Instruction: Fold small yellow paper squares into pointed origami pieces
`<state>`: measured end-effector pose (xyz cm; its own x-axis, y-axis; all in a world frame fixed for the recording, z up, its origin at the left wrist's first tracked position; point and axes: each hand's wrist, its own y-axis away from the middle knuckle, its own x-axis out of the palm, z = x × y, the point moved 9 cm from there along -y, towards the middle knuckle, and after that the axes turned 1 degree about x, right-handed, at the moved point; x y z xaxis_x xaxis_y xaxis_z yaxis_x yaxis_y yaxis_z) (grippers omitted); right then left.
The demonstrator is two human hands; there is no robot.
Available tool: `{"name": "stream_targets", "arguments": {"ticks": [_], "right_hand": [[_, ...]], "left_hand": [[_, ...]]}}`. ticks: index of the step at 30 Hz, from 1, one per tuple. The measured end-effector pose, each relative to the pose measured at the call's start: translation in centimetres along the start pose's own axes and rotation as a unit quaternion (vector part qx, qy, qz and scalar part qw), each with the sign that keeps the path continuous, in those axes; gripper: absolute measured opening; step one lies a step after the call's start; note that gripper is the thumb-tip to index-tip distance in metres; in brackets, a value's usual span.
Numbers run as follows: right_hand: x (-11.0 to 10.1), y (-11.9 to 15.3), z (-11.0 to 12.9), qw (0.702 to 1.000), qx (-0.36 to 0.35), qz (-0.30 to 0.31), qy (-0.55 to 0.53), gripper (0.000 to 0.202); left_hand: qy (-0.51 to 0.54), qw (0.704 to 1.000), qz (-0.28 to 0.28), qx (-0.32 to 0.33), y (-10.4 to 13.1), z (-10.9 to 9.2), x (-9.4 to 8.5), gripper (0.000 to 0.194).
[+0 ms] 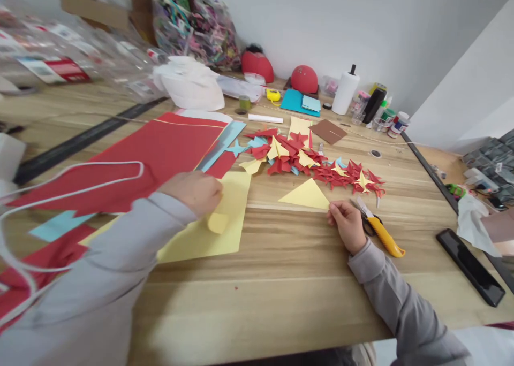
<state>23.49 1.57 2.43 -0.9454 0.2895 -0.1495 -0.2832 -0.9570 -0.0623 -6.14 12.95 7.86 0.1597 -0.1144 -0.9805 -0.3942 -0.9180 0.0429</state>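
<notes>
My right hand [346,221] pinches the right corner of a folded yellow paper triangle [305,195] at the table's middle. My left hand [196,193] is closed above a large yellow paper sheet [231,237]. A small curled piece of yellow paper [217,223] hangs just under its fingers, which hide their grip on it. Right beside my right hand lie a yellow utility knife [387,237] and, partly under it, scissors [368,227] with black handles. Beyond the triangle spreads a heap of folded paper stars [297,154], mostly red, some yellow and blue.
Red paper sheets [160,146] and a white cable [80,165] cover the left side. A black phone [469,267] lies at right, near another person's hand [498,227]. Along the back stand clear bottles [116,50], a stuffed bag [196,23] and a white bottle [346,93].
</notes>
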Motion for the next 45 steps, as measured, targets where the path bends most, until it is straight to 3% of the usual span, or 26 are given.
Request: {"name": "stream_targets", "arguments": {"ticks": [2, 5, 9, 12, 15, 17, 21, 23, 24, 25, 27, 29, 32, 36, 40, 45], "right_hand": [[0.2, 0.0, 0.0, 1.0, -0.001, 0.003, -0.005, 0.027], [0.4, 0.1, -0.1, 1.0, 0.001, 0.006, -0.009, 0.027], [0.5, 0.1, -0.2, 1.0, 0.006, 0.011, -0.016, 0.027], [0.6, 0.1, -0.1, 1.0, 0.007, 0.016, -0.017, 0.027], [0.7, 0.1, -0.2, 1.0, 0.006, 0.021, -0.019, 0.027], [0.7, 0.0, -0.3, 1.0, 0.006, 0.022, -0.021, 0.028], [0.6, 0.1, -0.2, 1.0, -0.001, 0.016, -0.025, 0.027], [0.5, 0.2, -0.1, 1.0, -0.007, 0.009, -0.028, 0.025], [0.5, 0.3, 0.0, 0.999, -0.009, 0.006, -0.031, 0.024], [0.5, 0.4, 0.0, 0.999, -0.01, 0.005, -0.034, 0.023], [0.4, 0.5, 0.2, 0.999, -0.012, 0.005, -0.039, 0.022], [0.1, 0.5, 0.3, 0.999, -0.014, -0.007, -0.044, 0.021], [-0.5, 0.5, 0.4, 0.998, -0.011, -0.026, -0.055, 0.02], [-0.7, 0.3, 0.0, 0.995, 0.008, -0.031, -0.091, 0.02], [-0.2, 0.2, -0.6, 0.992, 0.031, -0.011, -0.123, 0.02], [0.3, 0.4, -0.4, 0.993, 0.039, 0.016, -0.109, 0.022]], "left_hand": [[-0.161, 0.984, 0.08, -0.004, 0.7, 0.7, 0.7, 0.025], [-0.229, 0.966, 0.113, -0.036, 1.2, 1.2, 0.2, 0.033], [-0.269, 0.956, 0.089, -0.081, 1.5, 1.2, -2.0, 0.032], [-0.301, 0.949, 0.034, -0.081, 1.7, 0.3, -4.3, 0.029], [-0.316, 0.944, -0.001, -0.099, 1.8, -0.1, -5.4, 0.027], [-0.316, 0.945, -0.002, -0.077, 1.5, -0.4, -4.7, 0.027], [-0.246, 0.959, 0.101, -0.095, 1.3, 0.2, -1.3, 0.026], [-0.226, 0.971, 0.051, -0.065, 1.1, -1.8, -1.2, 0.026], [-0.184, 0.982, -0.017, -0.021, 1.0, -3.8, -1.6, 0.028], [-0.111, 0.991, -0.073, 0.017, 1.0, -5.7, -1.9, 0.033], [0.099, 0.988, -0.101, 0.066, 0.7, -8.6, -0.7, 0.043], [0.311, 0.946, -0.079, 0.039, -0.3, -9.8, 1.7, 0.05], [0.548, 0.835, -0.027, -0.037, -1.7, -10.2, 5.8, 0.053], [0.659, 0.749, -0.05, -0.034, -2.1, -10.2, 7.2, 0.046], [0.746, 0.665, -0.026, -0.022, -1.7, -10.7, 8.0, 0.041], [0.796, 0.604, 0.0, -0.04, -1.6, -11.0, 9.0, 0.038]]}}
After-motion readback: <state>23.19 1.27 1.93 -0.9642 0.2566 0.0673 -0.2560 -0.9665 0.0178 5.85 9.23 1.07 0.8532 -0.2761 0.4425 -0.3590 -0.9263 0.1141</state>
